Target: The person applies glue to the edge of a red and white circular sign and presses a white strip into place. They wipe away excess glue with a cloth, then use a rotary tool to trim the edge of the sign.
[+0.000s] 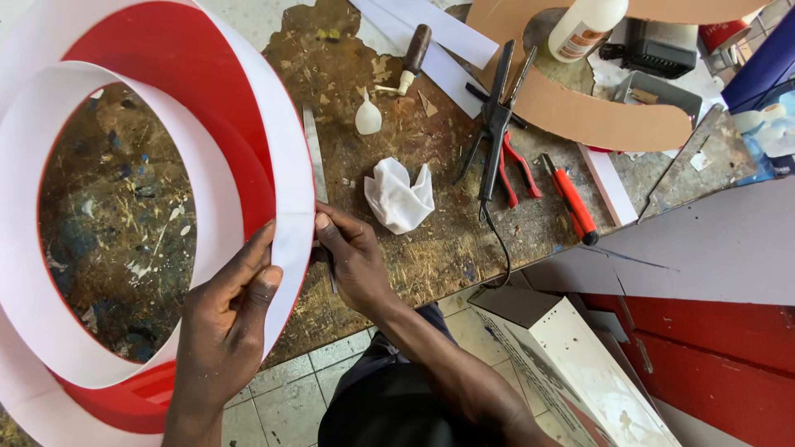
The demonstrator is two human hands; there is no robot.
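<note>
Across the left half of the frame stands a big ring (248, 124), a red disc-shaped face edged with a wide white band, and a second white band curling inside it around a round opening. Through that opening the paint-stained bench (116, 223) shows. The ring rests on the bench and overhangs its near edge at lower left.

At lower centre the left hand (228, 310) is clamped on the white band, thumb on the inner side, fingers spread on the outer. Just right of it the right hand (352, 257) pinches the same band's edge, thumb pressed to it; a metal ruler (313, 153) lies beneath, running toward upper centre.

Near centre sits a crumpled white cloth (399, 196). Above it lie a small white nozzle cap (368, 116) and a wooden-handled tool (412, 56). Right of centre are black tongs (497, 124), red-handled pliers (517, 165) and a red cutter (573, 203).

At the top right a white bottle (584, 25) with an orange-edged label lies on brown card (596, 116). At lower right a long white carton (580, 372) lies slanted on the floor, with red panels (712, 356) beside it.
</note>
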